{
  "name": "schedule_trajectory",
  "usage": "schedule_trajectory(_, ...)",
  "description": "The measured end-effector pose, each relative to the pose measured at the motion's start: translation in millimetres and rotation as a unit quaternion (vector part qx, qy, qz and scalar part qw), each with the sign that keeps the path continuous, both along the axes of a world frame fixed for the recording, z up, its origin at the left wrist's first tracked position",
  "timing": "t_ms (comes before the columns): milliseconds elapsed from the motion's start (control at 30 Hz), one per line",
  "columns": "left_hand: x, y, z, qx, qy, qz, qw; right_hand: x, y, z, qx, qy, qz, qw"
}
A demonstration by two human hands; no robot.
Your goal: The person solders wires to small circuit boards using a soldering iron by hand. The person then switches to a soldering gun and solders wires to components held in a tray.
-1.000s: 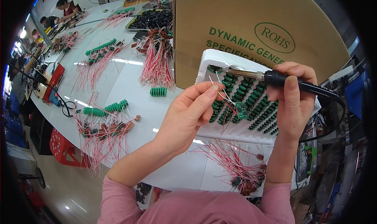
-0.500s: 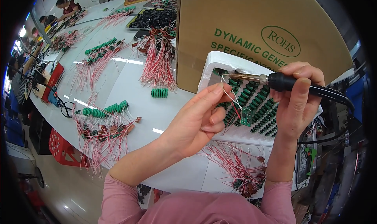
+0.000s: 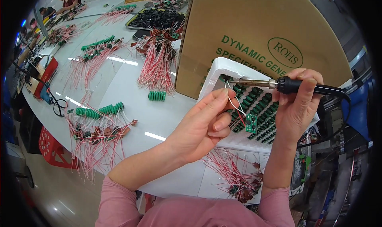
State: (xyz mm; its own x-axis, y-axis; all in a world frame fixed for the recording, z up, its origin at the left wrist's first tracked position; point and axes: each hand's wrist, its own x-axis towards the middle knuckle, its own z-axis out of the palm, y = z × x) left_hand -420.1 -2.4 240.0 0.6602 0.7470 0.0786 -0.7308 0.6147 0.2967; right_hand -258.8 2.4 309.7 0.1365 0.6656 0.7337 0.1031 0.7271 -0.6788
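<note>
My left hand (image 3: 209, 117) pinches thin white and red wires (image 3: 238, 103) between thumb and fingers. A small green circuit board (image 3: 251, 123) hangs from these wires. In my right hand (image 3: 299, 101) is a soldering iron (image 3: 292, 85), gripped by its black handle and pointing left. The iron's tip is at the wire ends, by a dark green part in the far left corner of a white foam tray (image 3: 218, 67). Rows of green coil-like parts (image 3: 266, 114) fill the tray under my hands. Exactly what the tip touches is too small to tell.
A tall cardboard box (image 3: 254, 18) stands behind the tray. A green ribbed block (image 3: 156, 96) and bundles of red-and-white wires (image 3: 157, 67) lie on the white table (image 3: 131, 81). Another wire bundle (image 3: 234, 173) is near me. The iron's black cable (image 3: 347, 103) loops right. People work far left.
The view has shifted slightly. The circuit board has turned to show more of its face. Both hands keep their grips, and the iron tip stays at the wire ends.
</note>
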Motion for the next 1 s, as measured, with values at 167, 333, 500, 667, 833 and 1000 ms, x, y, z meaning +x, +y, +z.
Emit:
schedule_trajectory(167,-9,0,-1,-0.015,-0.002,0.006,1.000,-5,2,1,-0.016,0.027,0.007,0.999)
schedule_trajectory(333,-16,0,-3,-0.021,-0.014,-0.004,1.000,-12,0,2,-0.049,0.048,0.001,0.998)
schedule_trajectory(500,-19,1,0,-0.025,-0.003,-0.010,1.000,-25,-5,7,-0.021,0.016,-0.033,0.999)
schedule_trajectory(667,-16,1,-2,-0.025,0.029,-0.001,0.999,-31,-3,4,0.023,-0.016,-0.047,0.998)
schedule_trajectory(833,-14,4,3,-0.059,0.014,-0.017,0.998,-26,3,1,0.020,-0.050,-0.062,0.997)
schedule_trajectory(1000,-12,4,6,-0.065,0.018,-0.018,0.998,-24,5,0,0.025,-0.012,-0.041,0.999)
